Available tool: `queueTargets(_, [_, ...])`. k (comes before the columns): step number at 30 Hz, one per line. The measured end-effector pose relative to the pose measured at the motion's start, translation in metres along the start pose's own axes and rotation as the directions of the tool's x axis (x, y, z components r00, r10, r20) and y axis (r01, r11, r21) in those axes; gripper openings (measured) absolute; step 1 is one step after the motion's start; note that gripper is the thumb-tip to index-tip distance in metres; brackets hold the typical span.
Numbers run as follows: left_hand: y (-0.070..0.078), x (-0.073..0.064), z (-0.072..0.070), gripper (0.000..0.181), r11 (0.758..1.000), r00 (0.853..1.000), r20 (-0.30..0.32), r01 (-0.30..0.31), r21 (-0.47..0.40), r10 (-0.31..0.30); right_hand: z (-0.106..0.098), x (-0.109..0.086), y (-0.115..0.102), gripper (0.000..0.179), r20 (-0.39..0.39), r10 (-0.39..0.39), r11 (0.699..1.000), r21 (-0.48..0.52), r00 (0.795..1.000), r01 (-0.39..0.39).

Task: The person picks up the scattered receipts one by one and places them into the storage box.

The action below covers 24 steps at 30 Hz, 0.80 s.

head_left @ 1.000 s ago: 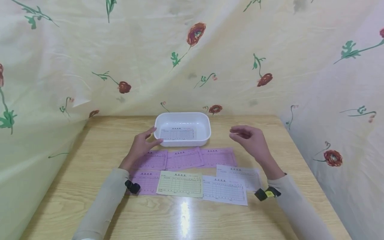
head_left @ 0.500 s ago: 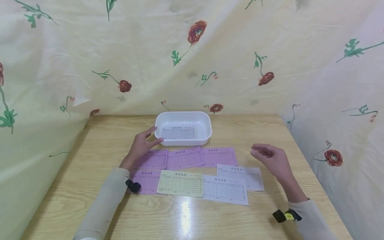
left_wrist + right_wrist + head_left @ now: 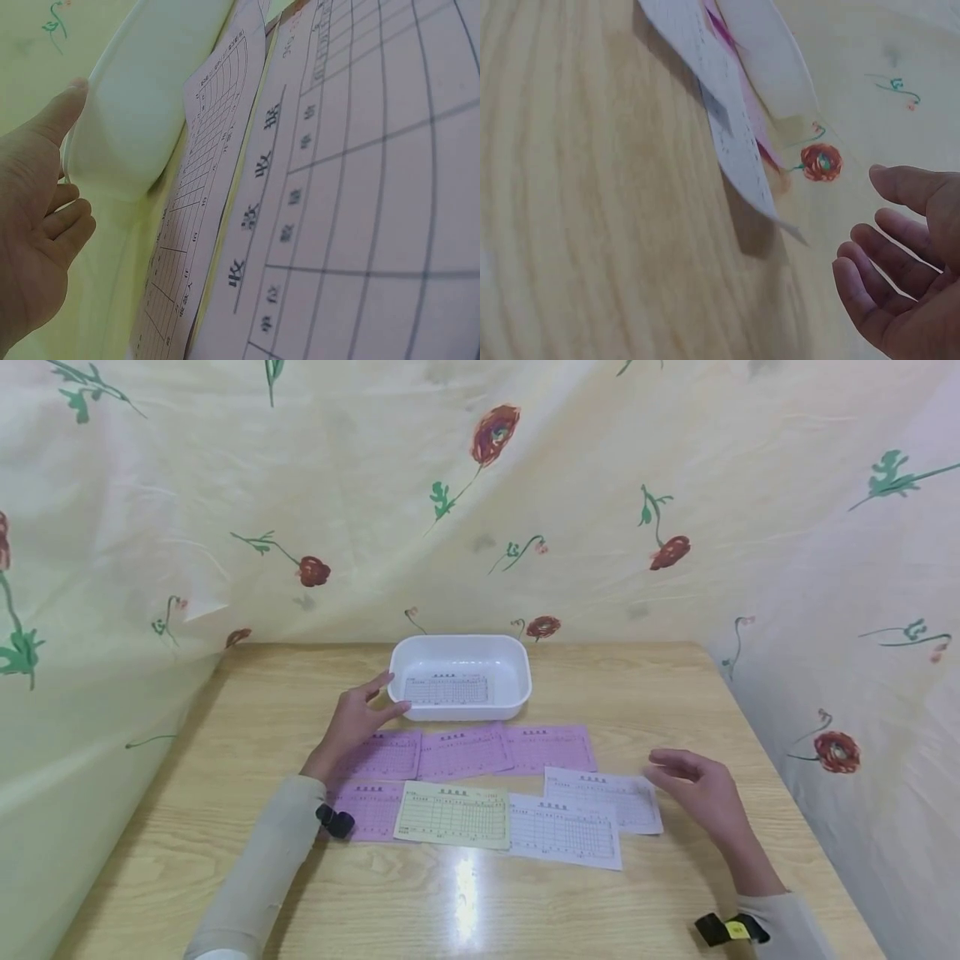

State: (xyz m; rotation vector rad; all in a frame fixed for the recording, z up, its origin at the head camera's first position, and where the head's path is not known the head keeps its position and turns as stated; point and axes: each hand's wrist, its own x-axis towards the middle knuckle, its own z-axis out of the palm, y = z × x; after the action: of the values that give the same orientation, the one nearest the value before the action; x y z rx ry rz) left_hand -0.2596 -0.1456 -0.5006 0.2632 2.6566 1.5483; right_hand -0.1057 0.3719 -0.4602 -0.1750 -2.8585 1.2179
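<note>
The left hand (image 3: 352,722) has its grip closed on the left end of the white tray (image 3: 517,681), thumb by the near corner and fingers along the left rim, presumably to steady it. Inside lies a white printed slip (image 3: 450,691), face up.

The other slips lie near the tray, headings towards the far side, probably so each can be told apart. Three pink slips (image 3: 465,752) form the far row; the near row has a pink slip at the left (image 3: 373,814), a yellow slip (image 3: 453,817) and a near white slip (image 3: 566,833), which overlaps a farther white slip (image 3: 611,792). The right grip holds nothing: the right hand (image 3: 701,789) hangs beside that farther slip's right edge, fingers loosely curved, thumb apart from them.

The counter (image 3: 637,693) is pale, wood-grained and glossy enough to throw back a bright streak (image 3: 465,897) on the near side. Cream cloth (image 3: 360,485) with red flowers and green stems hangs behind and on both sides.
</note>
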Motion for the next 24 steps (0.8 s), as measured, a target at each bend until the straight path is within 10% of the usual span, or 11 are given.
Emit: queueTargets(24, [-0.002, 0.001, 0.001, 0.093, 1.0, 1.0, -0.004, -0.009, -0.016, 0.009, 0.01, -0.003, 0.019, 0.07, 0.128, 0.146, 0.988, -0.061, 0.981, -0.139])
